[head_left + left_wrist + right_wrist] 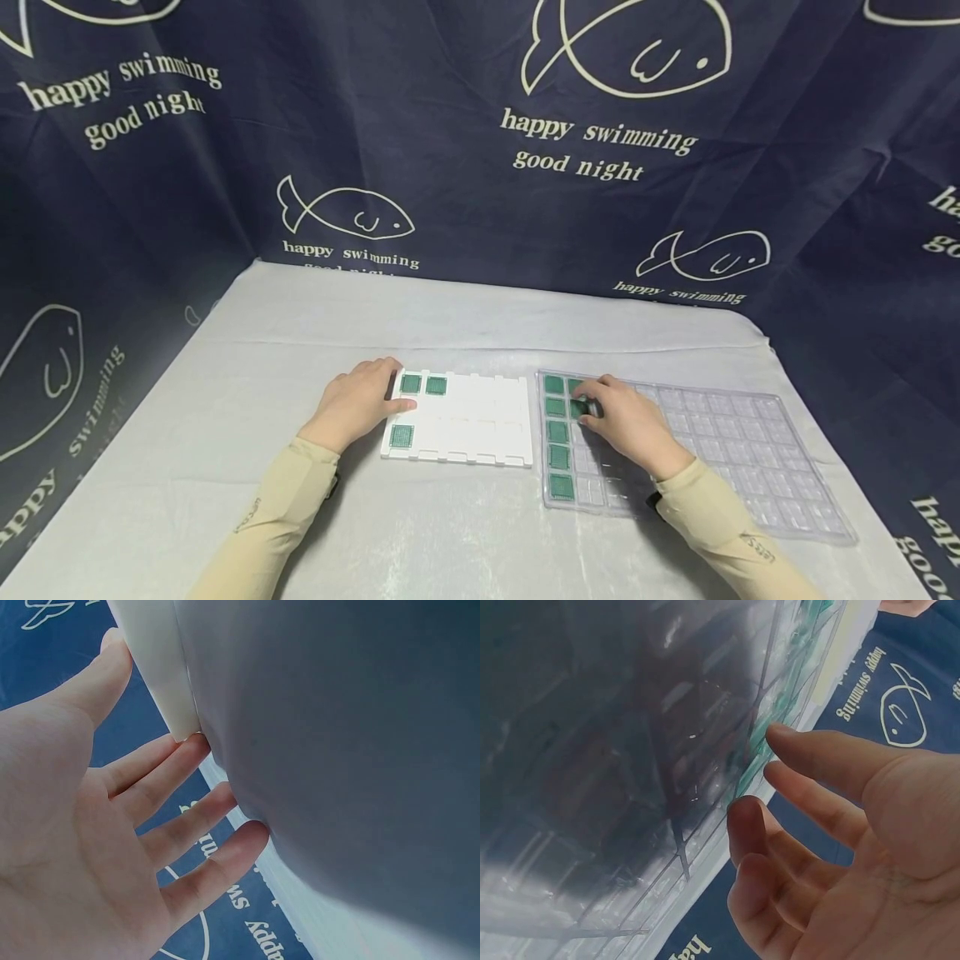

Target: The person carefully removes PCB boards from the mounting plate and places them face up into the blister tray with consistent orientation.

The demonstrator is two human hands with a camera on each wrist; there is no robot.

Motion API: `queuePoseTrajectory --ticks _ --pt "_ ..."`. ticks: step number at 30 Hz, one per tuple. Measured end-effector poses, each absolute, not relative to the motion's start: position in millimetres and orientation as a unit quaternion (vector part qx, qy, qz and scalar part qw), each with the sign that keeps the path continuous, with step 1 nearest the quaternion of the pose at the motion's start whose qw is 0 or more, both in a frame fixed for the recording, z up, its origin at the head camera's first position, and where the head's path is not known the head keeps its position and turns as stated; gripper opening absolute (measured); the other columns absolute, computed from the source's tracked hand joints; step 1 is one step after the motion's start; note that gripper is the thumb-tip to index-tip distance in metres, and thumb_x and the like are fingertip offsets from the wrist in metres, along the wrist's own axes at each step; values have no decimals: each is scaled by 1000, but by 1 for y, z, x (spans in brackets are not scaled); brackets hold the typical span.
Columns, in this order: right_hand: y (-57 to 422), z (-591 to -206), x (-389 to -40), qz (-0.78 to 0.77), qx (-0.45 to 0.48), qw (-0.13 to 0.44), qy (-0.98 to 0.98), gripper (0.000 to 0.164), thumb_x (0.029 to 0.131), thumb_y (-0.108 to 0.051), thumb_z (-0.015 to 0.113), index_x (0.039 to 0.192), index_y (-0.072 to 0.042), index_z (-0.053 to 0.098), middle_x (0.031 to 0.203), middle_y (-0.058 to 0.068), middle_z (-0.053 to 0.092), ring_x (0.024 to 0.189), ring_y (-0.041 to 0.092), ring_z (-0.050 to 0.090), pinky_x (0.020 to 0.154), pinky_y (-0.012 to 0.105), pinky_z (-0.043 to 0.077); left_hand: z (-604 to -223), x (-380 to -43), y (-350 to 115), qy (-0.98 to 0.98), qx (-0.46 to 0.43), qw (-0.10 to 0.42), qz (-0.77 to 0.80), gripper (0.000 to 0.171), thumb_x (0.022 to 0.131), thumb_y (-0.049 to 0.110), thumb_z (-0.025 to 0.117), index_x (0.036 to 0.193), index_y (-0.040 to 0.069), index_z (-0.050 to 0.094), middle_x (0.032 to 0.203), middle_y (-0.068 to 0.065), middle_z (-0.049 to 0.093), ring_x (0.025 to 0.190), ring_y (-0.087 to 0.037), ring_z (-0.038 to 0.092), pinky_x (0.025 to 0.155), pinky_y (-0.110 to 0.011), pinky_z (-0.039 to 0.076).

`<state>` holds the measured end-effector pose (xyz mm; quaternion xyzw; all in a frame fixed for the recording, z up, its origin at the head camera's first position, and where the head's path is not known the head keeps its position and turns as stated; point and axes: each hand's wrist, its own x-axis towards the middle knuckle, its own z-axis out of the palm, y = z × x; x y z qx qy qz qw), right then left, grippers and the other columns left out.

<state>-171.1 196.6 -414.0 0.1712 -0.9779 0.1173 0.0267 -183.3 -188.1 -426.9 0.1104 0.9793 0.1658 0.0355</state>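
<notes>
A white tray (480, 408) lies in front of me, carrying three square green chips, two along its far edge and one at its near left. My left hand (352, 406) rests at its left end, thumb over the top and the other fingers along the far left edge. To the right, a clear plastic tray (690, 450) has green chips (557, 432) down its left column and a few at the top of the second. There my right hand (628, 419) pinches a green chip (578, 407) between thumb and fingertips, partly hidden by them.
A pale cloth covers the table (465, 533). Dark blue curtains (450, 125) printed with fish and lettering hang behind and along both sides. Many compartments (720, 425) fill the right part of the clear tray, which ends near the table's right edge.
</notes>
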Motion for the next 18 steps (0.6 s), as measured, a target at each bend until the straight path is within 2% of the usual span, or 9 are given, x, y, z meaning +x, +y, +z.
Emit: queuePoseTrajectory --ticks 8,18 --pt "197 -414 -171 121 169 29 -978 32 82 -18 83 112 -14 72 104 9 70 86 28 70 67 47 56 -428 -184 -189 980 110 34 165 56 89 46 76 130 11 59 128 -8 68 117 -29 63 85 -50 51" --pt "195 -412 -169 118 155 20 -981 33 85 -23 82 116 -15 71 106 9 70 88 28 70 71 48 57 -428 -184 -188 979 115 32 165 56 88 45 76 129 10 60 125 -7 69 114 -29 64 86 -51 52"
